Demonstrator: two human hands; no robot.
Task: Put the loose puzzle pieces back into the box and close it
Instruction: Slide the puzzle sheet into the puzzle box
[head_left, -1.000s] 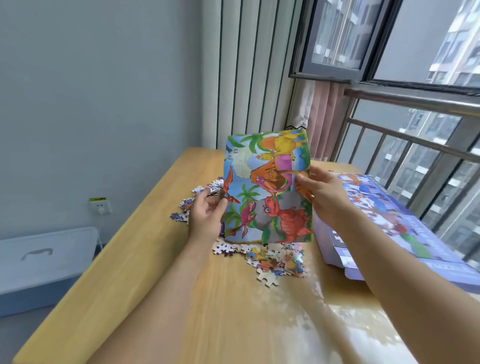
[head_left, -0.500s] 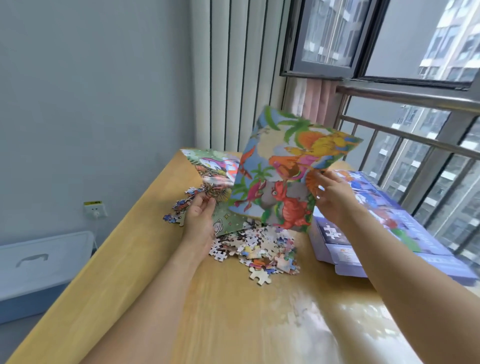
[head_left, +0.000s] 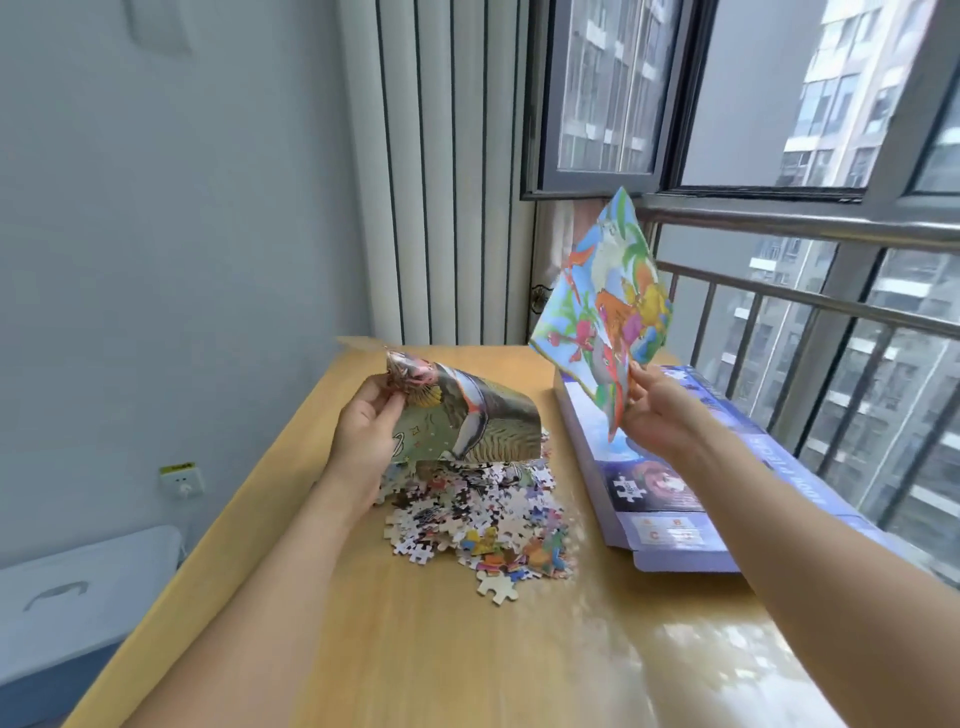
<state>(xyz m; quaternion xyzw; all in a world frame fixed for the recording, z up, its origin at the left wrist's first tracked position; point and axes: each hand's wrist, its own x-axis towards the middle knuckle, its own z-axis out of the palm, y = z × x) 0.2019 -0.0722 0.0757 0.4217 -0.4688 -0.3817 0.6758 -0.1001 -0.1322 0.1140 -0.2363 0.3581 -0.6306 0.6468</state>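
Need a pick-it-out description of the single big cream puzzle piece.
Start at the wooden table and find the heap of loose puzzle pieces in its middle. At the heap's near edge lies the cream puzzle piece, blank side up, alone on bare wood and far larger than the small printed pieces behind it.

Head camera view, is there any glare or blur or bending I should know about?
Head view: window light glares off the near right of the table; wide-angle lens bows the window railing; the puzzle pieces look slightly soft; the dinosaur sheet in the right hand stays readable.
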